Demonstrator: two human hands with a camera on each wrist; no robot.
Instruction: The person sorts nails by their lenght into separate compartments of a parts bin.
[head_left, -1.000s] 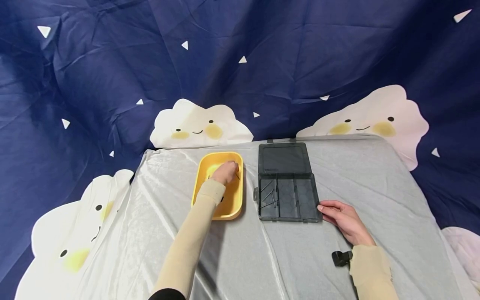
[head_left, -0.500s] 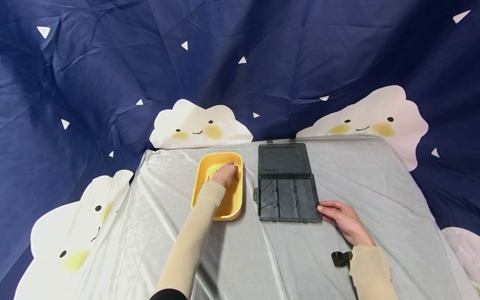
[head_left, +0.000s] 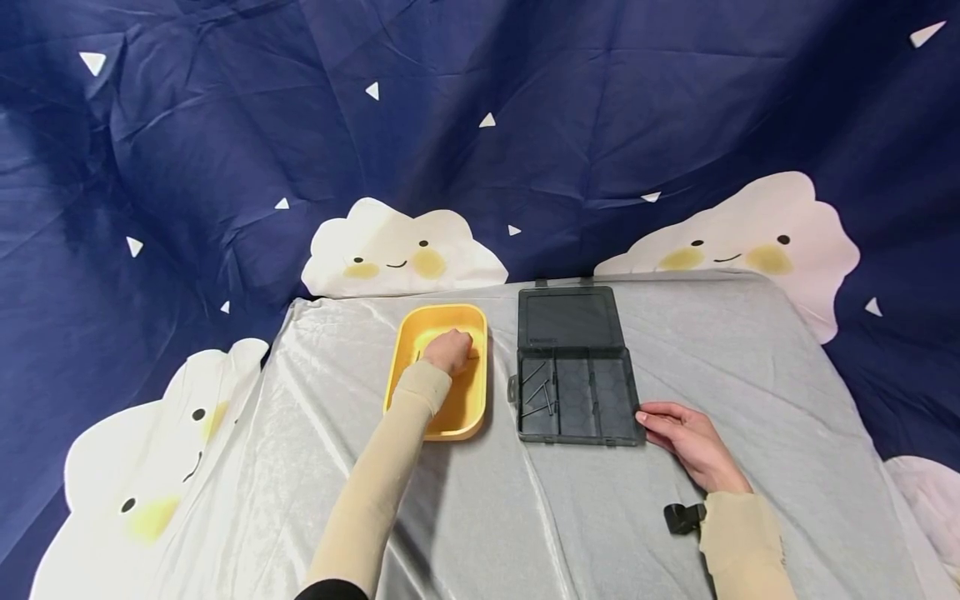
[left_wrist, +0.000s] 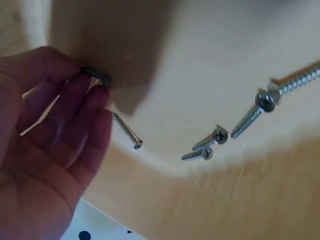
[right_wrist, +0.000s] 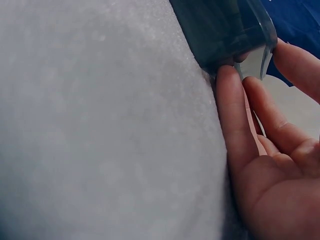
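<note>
My left hand (head_left: 447, 352) reaches into a yellow bin (head_left: 455, 434). In the left wrist view, that hand (left_wrist: 55, 120) pinches a dark screw (left_wrist: 96, 75) between its fingertips. Several metal screws lie on the bin floor, among them a loose screw (left_wrist: 128, 131) just beside the fingers and a round-headed screw (left_wrist: 253, 112) further right. Beyond the bin stands a dark, see-through compartment box (head_left: 573, 400) with its lid (head_left: 570, 318) laid back. My right hand (head_left: 686, 437) grips the box's right wall near the front corner; in the right wrist view, fingers (right_wrist: 232, 110) touch the box corner (right_wrist: 235, 35).
Several screws (head_left: 534, 408) lie in the box's left compartment. A latch (head_left: 512, 388) sticks out from its left side. Grey cloth (head_left: 480, 517) covers the table, and a blue curtain (head_left: 480, 158) with printed clouds hangs behind.
Inside the bin, my left hand has shifted slightly toward me, its fingers bunched closer. The right hand and the box have stayed in place.
</note>
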